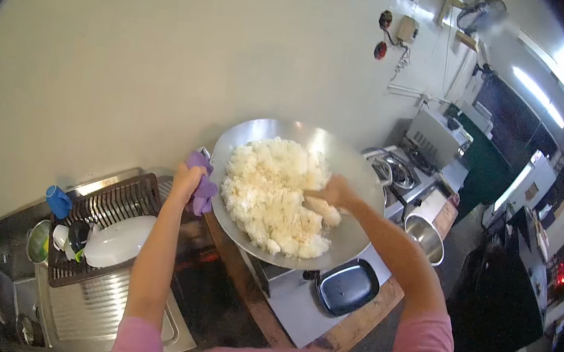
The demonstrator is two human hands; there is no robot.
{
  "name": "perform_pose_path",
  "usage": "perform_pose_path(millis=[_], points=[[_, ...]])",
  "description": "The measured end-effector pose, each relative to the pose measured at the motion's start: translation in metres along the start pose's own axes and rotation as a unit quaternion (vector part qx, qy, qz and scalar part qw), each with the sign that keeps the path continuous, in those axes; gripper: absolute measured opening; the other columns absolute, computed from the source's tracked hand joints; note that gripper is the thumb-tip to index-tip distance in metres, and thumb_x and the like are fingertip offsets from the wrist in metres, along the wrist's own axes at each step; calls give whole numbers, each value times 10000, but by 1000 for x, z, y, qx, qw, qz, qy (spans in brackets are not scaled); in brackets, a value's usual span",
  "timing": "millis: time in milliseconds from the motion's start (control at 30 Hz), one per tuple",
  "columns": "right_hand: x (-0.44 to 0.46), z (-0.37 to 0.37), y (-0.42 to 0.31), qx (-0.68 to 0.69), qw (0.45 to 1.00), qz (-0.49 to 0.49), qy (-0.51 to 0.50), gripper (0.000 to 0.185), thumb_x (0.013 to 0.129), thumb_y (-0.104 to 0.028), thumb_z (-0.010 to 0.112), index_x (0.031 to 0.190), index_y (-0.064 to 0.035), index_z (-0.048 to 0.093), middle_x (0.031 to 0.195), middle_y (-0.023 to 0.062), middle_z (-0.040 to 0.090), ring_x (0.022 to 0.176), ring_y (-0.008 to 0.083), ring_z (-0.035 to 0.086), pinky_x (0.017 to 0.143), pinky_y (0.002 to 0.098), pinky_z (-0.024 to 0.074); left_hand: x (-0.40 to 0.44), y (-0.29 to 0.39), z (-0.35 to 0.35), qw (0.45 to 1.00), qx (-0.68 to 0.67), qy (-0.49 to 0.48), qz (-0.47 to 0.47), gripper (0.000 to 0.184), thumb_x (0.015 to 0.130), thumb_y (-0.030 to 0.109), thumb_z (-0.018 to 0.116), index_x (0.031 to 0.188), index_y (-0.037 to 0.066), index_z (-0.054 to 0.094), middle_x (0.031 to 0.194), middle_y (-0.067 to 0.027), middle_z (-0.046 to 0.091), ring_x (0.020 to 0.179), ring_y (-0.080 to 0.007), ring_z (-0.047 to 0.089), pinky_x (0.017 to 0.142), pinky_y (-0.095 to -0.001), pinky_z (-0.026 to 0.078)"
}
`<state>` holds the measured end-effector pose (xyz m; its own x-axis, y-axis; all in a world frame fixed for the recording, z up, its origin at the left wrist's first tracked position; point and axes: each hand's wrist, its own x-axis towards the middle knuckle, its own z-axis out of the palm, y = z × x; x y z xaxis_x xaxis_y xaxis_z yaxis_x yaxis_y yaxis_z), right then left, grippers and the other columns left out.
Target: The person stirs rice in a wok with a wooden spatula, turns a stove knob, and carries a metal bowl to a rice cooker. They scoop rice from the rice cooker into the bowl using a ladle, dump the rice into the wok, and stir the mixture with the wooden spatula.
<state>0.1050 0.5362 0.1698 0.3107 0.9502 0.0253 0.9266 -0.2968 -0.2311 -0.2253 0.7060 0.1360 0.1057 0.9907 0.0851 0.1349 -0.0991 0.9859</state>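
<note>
A wide metal wok (pixel 359 174) holds a large mound of white rice (pixel 267 188). My left hand (pixel 188 183) is closed around a purple cloth (pixel 204 193) at the wok's left handle, which the cloth mostly covers. Over the right side of the rice, my right hand (pixel 340 194) is closed on a wooden utensil (pixel 313 194). The far end of that utensil is down in the rice, so its exact shape is hidden.
A black tray (pixel 348 287) lies below the wok on the counter. To the left, a brown dish rack (pixel 115 207) with dishes and a blue cup (pixel 58 200) stands by the sink drainboard (pixel 89 307). A stove (pixel 394 169) and metal pot (pixel 424 238) are on the right.
</note>
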Motion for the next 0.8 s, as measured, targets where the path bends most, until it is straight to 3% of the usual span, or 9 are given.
perform_pose_path(millis=[100,167,233,267,433,533,633,733,800], points=[[-29,-44,-59,-154,988,-21,9,509,762,-360,616,1031,68,564,951,175,611,865,272,596,631,391,499,-9,9,-2,999,-44,-14,-14,291,598,135,595,802,-73,588,757,-120,602,664,-218,578,584,-342,460],[-52,-73,-56,-281,946,-157,37,274,772,-232,601,975,-49,603,865,154,614,811,290,612,612,387,509,10,-13,1,999,-40,-20,0,310,598,144,602,812,-80,583,763,-125,599,680,-222,579,600,-341,460],[-87,-111,-63,-359,911,-200,38,168,789,-140,560,943,-133,627,789,122,609,779,288,623,617,384,515,13,-19,0,999,-33,-22,0,316,595,144,609,816,-81,581,763,-128,598,689,-227,580,610,-340,461],[-105,-131,-69,-377,909,-175,29,178,801,-112,527,939,-159,631,757,101,603,773,278,625,631,382,517,8,-10,-2,999,-27,-23,-3,314,592,140,613,814,-79,581,760,-129,598,690,-229,580,612,-339,462],[-150,-159,-44,-311,947,-7,-83,240,805,-221,538,989,-102,636,897,120,638,850,318,608,684,425,493,10,-13,4,999,-53,-8,10,251,591,118,613,772,-54,591,735,-123,602,680,-230,582,608,-333,461],[-182,-153,-25,-145,978,-128,-72,220,814,-258,535,913,-84,628,796,168,633,767,345,603,737,431,465,2,-5,1,998,-55,-8,-2,225,591,106,609,757,-44,595,733,-119,606,669,-223,585,600,-332,462],[-200,-148,-38,-164,976,-128,-66,193,827,-242,514,883,-106,638,760,162,626,746,331,612,696,421,479,-9,9,-1,998,-61,-17,-21,221,587,97,608,755,-46,595,728,-118,605,650,-220,585,585,-332,461],[-219,-140,-82,-296,939,-100,-141,151,795,-185,524,812,-98,647,729,164,619,727,300,625,650,407,493,-3,1,1,998,-68,-1,-4,222,584,96,611,747,-54,595,713,-118,603,632,-217,583,566,-331,459],[-223,-117,-99,-283,923,-212,-151,118,735,-109,539,759,-56,642,739,136,615,753,282,632,629,394,518,-8,11,1,998,-68,3,-8,221,586,97,612,742,-59,596,709,-119,603,628,-216,582,555,-329,457]])
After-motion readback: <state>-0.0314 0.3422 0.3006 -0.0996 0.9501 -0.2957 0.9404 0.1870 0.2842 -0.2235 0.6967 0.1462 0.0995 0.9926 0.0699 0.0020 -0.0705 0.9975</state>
